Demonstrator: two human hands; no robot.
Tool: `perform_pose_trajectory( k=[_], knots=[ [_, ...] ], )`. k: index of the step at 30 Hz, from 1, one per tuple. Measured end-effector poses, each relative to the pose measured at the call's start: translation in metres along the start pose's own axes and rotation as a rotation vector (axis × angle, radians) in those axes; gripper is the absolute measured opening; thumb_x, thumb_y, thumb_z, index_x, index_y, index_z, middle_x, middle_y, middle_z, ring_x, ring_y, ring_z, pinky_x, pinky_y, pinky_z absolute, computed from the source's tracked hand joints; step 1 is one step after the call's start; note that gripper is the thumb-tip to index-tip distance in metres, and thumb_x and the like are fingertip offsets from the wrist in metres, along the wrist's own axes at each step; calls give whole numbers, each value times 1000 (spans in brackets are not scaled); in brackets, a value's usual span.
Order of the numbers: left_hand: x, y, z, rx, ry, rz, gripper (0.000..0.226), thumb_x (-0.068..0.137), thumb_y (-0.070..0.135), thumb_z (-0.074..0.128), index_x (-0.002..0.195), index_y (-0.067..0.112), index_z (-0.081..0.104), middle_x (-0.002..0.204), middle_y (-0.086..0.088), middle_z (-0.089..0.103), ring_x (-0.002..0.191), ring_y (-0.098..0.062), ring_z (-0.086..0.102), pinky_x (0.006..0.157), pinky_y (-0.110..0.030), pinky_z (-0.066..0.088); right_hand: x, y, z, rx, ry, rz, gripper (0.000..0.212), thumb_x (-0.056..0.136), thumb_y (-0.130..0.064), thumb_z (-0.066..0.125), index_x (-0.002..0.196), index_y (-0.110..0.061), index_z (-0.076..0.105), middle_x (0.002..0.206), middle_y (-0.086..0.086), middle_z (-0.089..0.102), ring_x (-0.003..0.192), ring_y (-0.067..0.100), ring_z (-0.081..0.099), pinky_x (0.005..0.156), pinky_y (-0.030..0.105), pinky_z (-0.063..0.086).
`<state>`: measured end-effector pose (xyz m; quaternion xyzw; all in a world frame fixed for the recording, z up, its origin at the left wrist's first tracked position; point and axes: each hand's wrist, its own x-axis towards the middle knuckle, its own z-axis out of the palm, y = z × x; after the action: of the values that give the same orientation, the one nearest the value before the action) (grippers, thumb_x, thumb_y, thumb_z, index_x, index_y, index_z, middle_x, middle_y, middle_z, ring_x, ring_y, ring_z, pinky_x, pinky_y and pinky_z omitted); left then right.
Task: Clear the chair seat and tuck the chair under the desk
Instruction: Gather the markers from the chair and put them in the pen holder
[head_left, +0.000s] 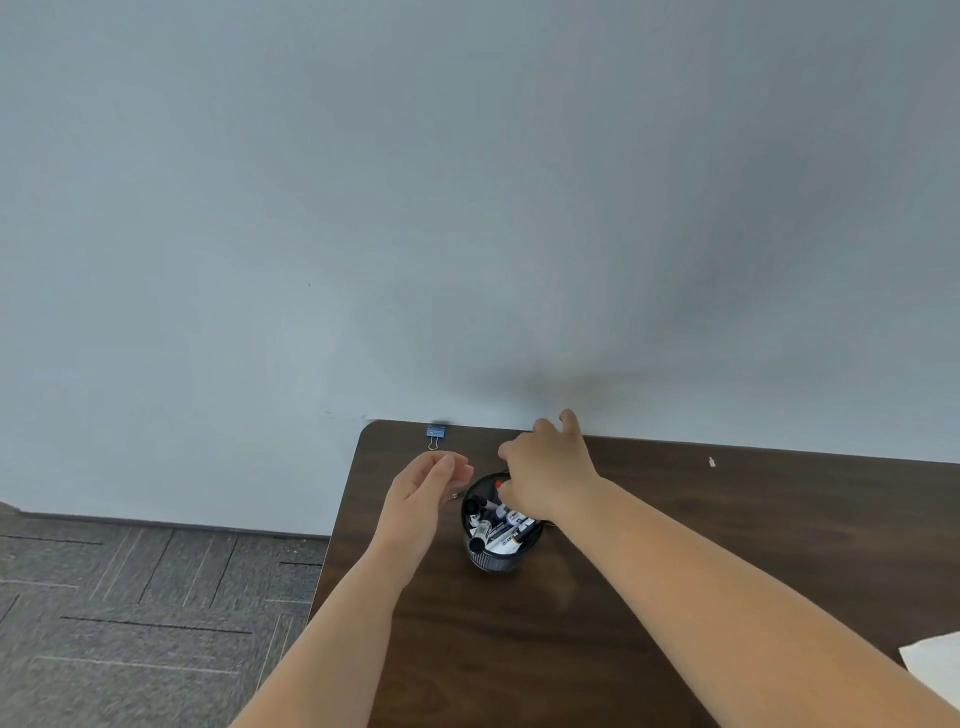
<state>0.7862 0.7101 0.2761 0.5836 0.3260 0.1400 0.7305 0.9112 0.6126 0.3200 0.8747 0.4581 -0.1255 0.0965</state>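
Note:
The chair is not in view. A black round pen holder (491, 558) full of markers stands on the dark wooden desk (597, 623) near its back left corner. My right hand (550, 475) hovers over the holder's far rim, fingertips dipping down among the markers next to a red-capped one (499, 486). Two of its fingers are lifted towards the wall. The back of the hand hides whether it grips anything. My left hand (423, 491) is just left of the holder, palm facing it, fingers loosely curved and apart, holding nothing.
A blue binder clip (435, 434) lies at the desk's back edge against the grey wall. A small white scrap (711, 462) sits farther right, and a white sheet (935, 665) pokes in at the right edge. Grey carpet (130, 597) lies left of the desk.

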Motion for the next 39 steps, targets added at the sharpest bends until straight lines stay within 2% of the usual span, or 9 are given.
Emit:
perform_pose_trajectory(
  k=[3,7,12,16,21,24,28,34,39],
  knots=[
    [7,-6,-5,83,58,24,19,93,12,51,88,18,68,93,-5,74,93,-17,68,86,-29,51,3,0,-1,146,25,49,30,84,-32,43,103,-19,62,100,3,68,107,24,49,101,48,22],
    [28,-22,-13,518,162,80,17,88,14,57,88,28,65,89,7,69,85,-14,63,71,-21,45,4,5,0,235,94,86,31,84,-26,42,104,-18,64,101,4,69,100,24,53,95,44,27],
    [53,-48,-9,888,82,12,46,87,19,62,131,21,48,133,-3,51,114,-20,52,92,-34,45,4,2,5,284,86,92,31,82,-24,43,104,-17,64,100,5,69,101,26,53,94,44,27],
    [64,-59,-7,1059,46,-14,63,89,21,58,142,20,25,139,-5,40,125,-25,41,94,-41,46,7,2,7,301,96,85,31,82,-24,44,105,-17,63,100,5,68,100,26,53,93,45,28],
    [78,-59,-5,1210,57,-3,34,92,23,53,124,19,42,122,-7,46,110,-23,49,81,-36,49,6,4,8,320,111,89,31,82,-24,44,105,-16,64,94,4,68,95,25,54,93,44,29],
    [80,-62,-4,1250,78,22,17,94,26,47,109,17,48,112,-8,48,99,-23,50,73,-35,47,5,3,8,327,106,95,31,81,-24,44,104,-15,63,93,4,68,94,26,53,94,44,29],
    [78,-61,-3,1235,116,46,15,96,26,45,103,15,51,107,-7,50,94,-22,50,72,-35,47,3,3,7,374,107,100,32,82,-23,44,107,-16,63,96,4,68,97,25,53,97,44,28],
    [51,-26,-26,784,332,180,9,91,24,52,93,18,59,93,0,59,82,-17,56,65,-27,41,1,2,7,477,131,114,33,84,-20,44,112,-20,61,100,1,68,101,23,53,101,43,27],
    [-5,32,-52,536,448,318,13,87,30,57,76,36,56,80,15,63,78,3,57,63,-19,40,-4,3,4,552,204,151,23,84,-18,46,96,-18,66,94,0,70,94,23,57,93,38,33]
  ],
)
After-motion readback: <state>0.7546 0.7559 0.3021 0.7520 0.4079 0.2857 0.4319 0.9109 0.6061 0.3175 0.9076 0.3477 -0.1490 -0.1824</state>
